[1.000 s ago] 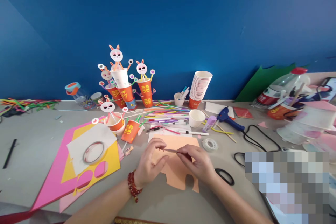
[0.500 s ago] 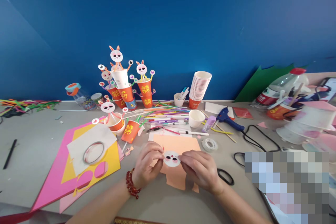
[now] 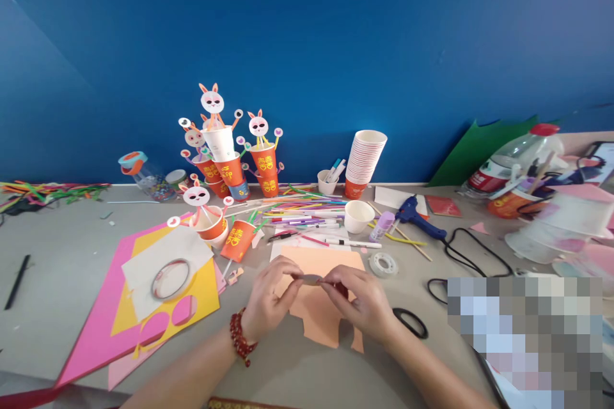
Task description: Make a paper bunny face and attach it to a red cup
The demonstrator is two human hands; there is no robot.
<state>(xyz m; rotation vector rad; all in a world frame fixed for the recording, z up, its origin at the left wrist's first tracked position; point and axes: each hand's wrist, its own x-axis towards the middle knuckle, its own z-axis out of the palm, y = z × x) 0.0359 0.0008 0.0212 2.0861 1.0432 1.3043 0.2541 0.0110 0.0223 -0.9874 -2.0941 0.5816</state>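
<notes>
Between my two hands is a round white paper rabbit face (image 3: 312,280), now tilted so that I see it almost edge-on. My left hand (image 3: 274,291), with a red bead bracelet (image 3: 242,336) at the wrist, pinches its left edge. At the right edge, my right hand (image 3: 355,297) pinches it between thumb and fingers. Just beneath both hands lies a sheet of peach paper (image 3: 319,316) with pieces cut out of it. Black scissor handles (image 3: 410,323) show beside my right wrist, their blades hidden.
Rabbit figures in red paper cups (image 3: 265,160) stand at the back left. Pink and yellow paper (image 3: 211,291) with a tape roll (image 3: 171,279) lies left. Pipe cleaners, a cup stack (image 3: 365,160), clear tape (image 3: 383,264), a glue stick (image 3: 382,227) and a blue glue gun (image 3: 416,218) sit behind.
The paper face has tipped from showing its drawn eyes to lying nearly edge-on. My fingers have shifted slightly around its edges, and both hands still hold it.
</notes>
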